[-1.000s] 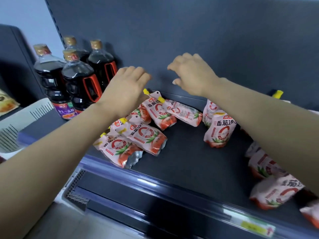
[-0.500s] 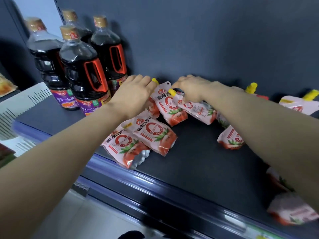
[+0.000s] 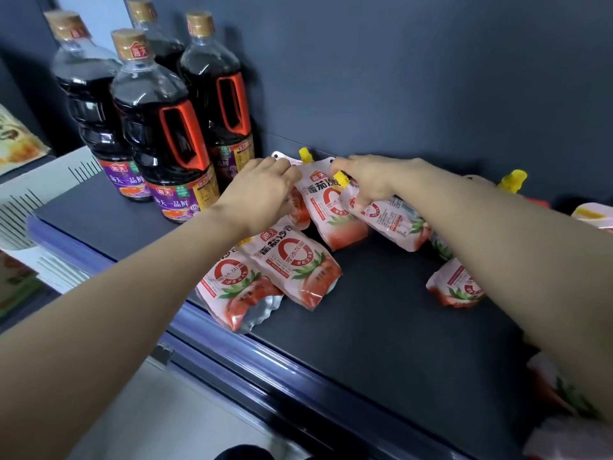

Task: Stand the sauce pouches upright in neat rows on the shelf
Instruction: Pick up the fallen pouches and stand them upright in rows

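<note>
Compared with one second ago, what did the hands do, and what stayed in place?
Both hands came down from the dark back panel to the rear pouches. The left hand now touches the top of a red-and-white plastic sauce pouch with a yellow cap; the right hand grips the tilted pouch beside it. The two front pouches and the dark soy sauce bottles stayed.

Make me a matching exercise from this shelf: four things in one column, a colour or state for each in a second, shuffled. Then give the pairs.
1. bottles
2. front-edge pouch
3. far-right spout cap
4. right hand

A. yellow
B. lying flat
C. holding the top of the tilted pouch
D. standing upright, full of dark sauce

Pairs: 1-D; 2-B; 3-A; 4-C
</note>
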{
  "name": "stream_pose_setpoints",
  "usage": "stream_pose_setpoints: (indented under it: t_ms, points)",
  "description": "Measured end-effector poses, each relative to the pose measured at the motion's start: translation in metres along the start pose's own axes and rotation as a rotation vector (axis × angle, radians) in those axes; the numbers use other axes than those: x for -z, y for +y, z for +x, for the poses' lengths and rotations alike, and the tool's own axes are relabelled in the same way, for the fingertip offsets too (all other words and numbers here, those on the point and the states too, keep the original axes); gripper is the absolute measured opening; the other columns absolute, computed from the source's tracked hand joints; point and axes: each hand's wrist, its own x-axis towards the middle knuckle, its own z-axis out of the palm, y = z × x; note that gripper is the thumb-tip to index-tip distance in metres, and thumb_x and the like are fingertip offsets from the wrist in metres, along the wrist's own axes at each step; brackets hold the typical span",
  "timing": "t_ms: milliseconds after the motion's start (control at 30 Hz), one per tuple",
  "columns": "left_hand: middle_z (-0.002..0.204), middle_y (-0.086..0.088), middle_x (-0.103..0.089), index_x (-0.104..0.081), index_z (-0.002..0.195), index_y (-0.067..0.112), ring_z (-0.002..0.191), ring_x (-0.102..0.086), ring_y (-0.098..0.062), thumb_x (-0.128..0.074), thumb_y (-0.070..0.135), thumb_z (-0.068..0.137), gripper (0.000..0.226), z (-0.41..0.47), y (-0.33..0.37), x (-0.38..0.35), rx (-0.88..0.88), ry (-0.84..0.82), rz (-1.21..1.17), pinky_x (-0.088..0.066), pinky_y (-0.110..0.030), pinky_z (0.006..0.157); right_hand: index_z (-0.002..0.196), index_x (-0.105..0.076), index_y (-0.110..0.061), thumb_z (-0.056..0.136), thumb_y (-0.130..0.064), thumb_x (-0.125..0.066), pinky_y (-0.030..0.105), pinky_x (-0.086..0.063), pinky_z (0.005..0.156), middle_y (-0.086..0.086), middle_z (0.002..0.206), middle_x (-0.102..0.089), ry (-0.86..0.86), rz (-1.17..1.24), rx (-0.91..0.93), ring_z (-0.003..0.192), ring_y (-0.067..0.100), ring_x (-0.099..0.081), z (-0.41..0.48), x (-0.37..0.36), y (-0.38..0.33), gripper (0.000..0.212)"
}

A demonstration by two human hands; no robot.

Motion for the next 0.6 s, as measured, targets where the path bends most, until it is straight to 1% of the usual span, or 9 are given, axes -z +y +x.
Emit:
stream_pose_setpoints:
  t_ms: [67,133,200,267,300,400,433,500,600]
  points:
    - [0.123,-0.010,-0.051,-0.043,0.131,0.011,0.117,-0.044,-0.029,-0.057,0.030,0.086,0.051,0.002,0.001,-0.004,0.021,-0.015,-0.034,-0.028,-0.036,0.101,0.117,-0.042,-0.026,0.070,-0.020,-0.081,0.036,-0.047,0.073,0.008,0.116,-0.055,0.039,0.020,0.009,0.094,0.025,-0.053,0.002,-0.001,0.001,0.061]
    - [0.123,-0.010,-0.052,-0.043,0.131,0.012,0.117,-0.044,-0.028,-0.058,0.031,0.086,0.050,0.005,0.001,-0.008,0.052,-0.020,-0.074,-0.029,-0.036,0.102,0.102,-0.040,-0.026,0.074,-0.016,-0.078,0.030,-0.041,0.059,0.009,0.108,-0.058,0.073,0.018,0.010,0.082,0.024,-0.052,0.003,-0.002,0.003,0.048]
    - [0.124,-0.010,-0.052,-0.045,0.129,0.012,0.118,-0.045,-0.029,-0.058,0.031,0.086,0.049,0.010,0.002,-0.010,0.086,-0.017,-0.129,-0.030,-0.037,0.101,0.101,-0.042,-0.024,0.075,-0.023,-0.079,0.031,-0.041,0.060,0.010,0.103,-0.059,0.103,0.014,0.002,0.080,0.026,-0.052,0.001,0.000,0.004,0.045]
    - [0.126,-0.011,-0.052,-0.046,0.129,0.011,0.119,-0.045,-0.029,-0.058,0.032,0.086,0.049,0.017,0.002,-0.013,0.135,-0.030,-0.204,-0.032,-0.039,0.100,0.109,-0.046,-0.018,0.076,-0.027,-0.078,0.033,-0.045,0.066,0.011,0.102,-0.058,0.136,-0.001,-0.008,0.083,0.028,-0.053,-0.003,0.002,0.007,0.047]
    - [0.127,-0.011,-0.051,-0.046,0.129,0.011,0.119,-0.045,-0.030,-0.058,0.033,0.086,0.051,0.021,0.003,-0.014,0.159,-0.042,-0.238,-0.034,-0.040,0.099,0.110,-0.046,-0.017,0.078,-0.024,-0.076,0.035,-0.046,0.068,0.012,0.104,-0.059,0.153,-0.007,-0.006,0.083,0.029,-0.054,-0.005,0.003,0.009,0.045]
    - [0.129,-0.014,-0.049,-0.041,0.134,0.009,0.120,-0.045,-0.034,-0.058,0.033,0.086,0.056,0.037,0.004,-0.017,0.227,-0.080,-0.272,-0.038,-0.043,0.099,0.097,-0.043,-0.020,0.082,-0.008,-0.064,0.036,-0.046,0.067,0.014,0.100,-0.060,0.227,0.032,0.012,0.082,0.032,-0.055,-0.012,0.009,0.016,0.029]
    - [0.126,-0.016,-0.049,-0.043,0.133,0.008,0.117,-0.047,-0.035,-0.058,0.033,0.086,0.055,0.042,0.004,-0.018,0.254,-0.089,-0.288,-0.041,-0.044,0.097,0.095,-0.044,-0.020,0.082,-0.004,-0.060,0.037,-0.047,0.068,0.014,0.098,-0.061,0.256,0.051,0.017,0.082,0.032,-0.056,-0.015,0.013,0.018,0.026]
    - [0.115,-0.017,-0.055,-0.050,0.122,0.006,0.104,-0.055,-0.035,-0.059,0.033,0.084,0.048,0.051,0.004,-0.018,0.331,-0.121,-0.436,-0.049,-0.045,0.087,0.099,-0.053,-0.019,0.081,-0.004,-0.060,0.038,-0.048,0.073,0.011,0.096,-0.063,0.305,0.082,0.011,0.083,0.031,-0.056,-0.024,0.020,0.023,0.024]
    - [0.098,-0.011,-0.060,-0.056,0.110,0.004,0.084,-0.057,-0.027,-0.067,0.031,0.080,0.042,0.061,0.009,-0.018,0.457,-0.194,-0.652,-0.049,-0.036,0.073,0.101,-0.062,-0.016,0.082,-0.007,-0.063,0.034,-0.047,0.072,0.004,0.089,-0.059,0.355,0.120,-0.023,0.080,0.027,-0.052,-0.037,0.029,0.028,0.021]
